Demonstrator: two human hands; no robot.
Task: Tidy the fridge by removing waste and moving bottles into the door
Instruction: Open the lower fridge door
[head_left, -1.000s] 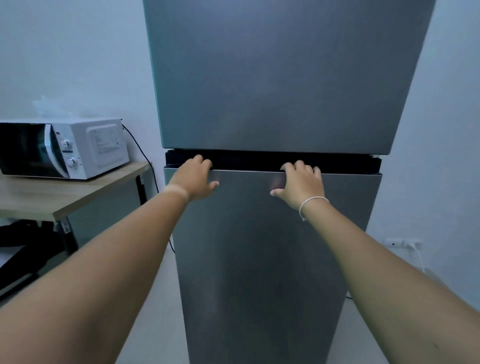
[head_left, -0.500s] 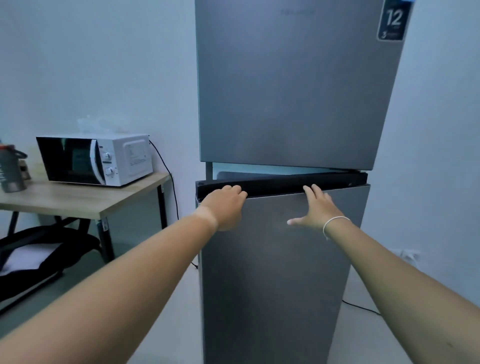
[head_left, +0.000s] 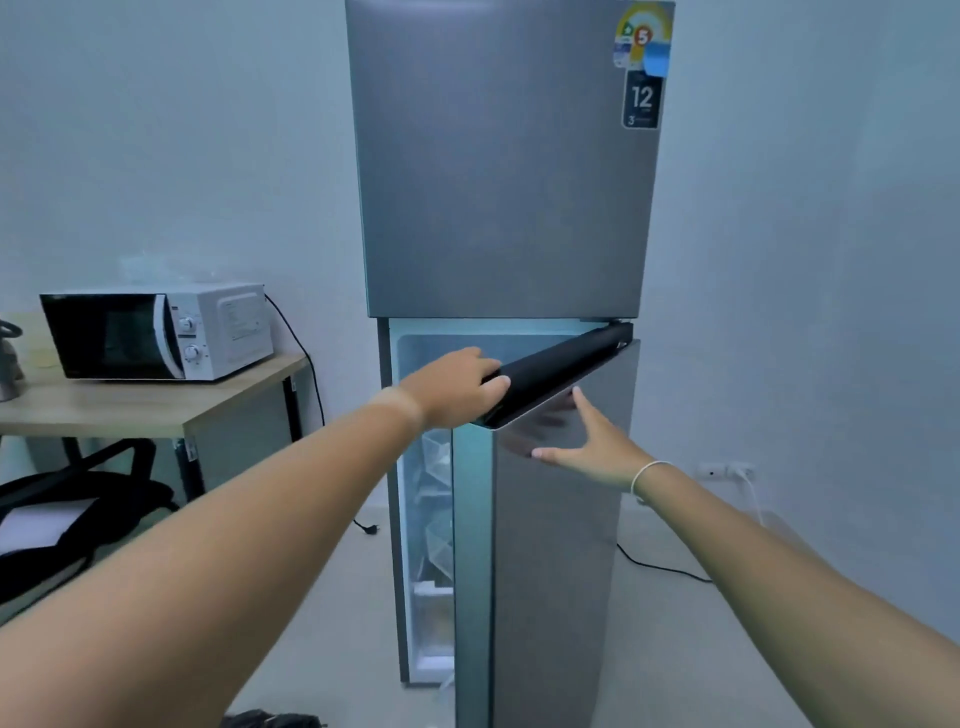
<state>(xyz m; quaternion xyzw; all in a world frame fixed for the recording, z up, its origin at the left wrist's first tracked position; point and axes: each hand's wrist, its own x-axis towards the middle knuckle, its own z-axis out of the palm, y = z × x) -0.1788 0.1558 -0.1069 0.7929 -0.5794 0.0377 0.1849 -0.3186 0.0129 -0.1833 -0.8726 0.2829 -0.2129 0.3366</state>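
Head view: two-door fridge (head_left: 498, 171), far centre; its lower door (head_left: 561, 545) stands partly open, hinged at right, free edge swung near. Left hand (head_left: 452, 389) curled over the black top handle strip (head_left: 561, 364) at the door's free corner. Right hand (head_left: 597, 447) spread flat, fingers splayed against the steel door face. Interior lit; shelves glimpsed through the gap, bottles and waste not discernible. Microwave (head_left: 156, 332) on tabletop (head_left: 156, 405), left. Judgement: pull steadily with the left, steady with the right, step aside so the door clears fully.
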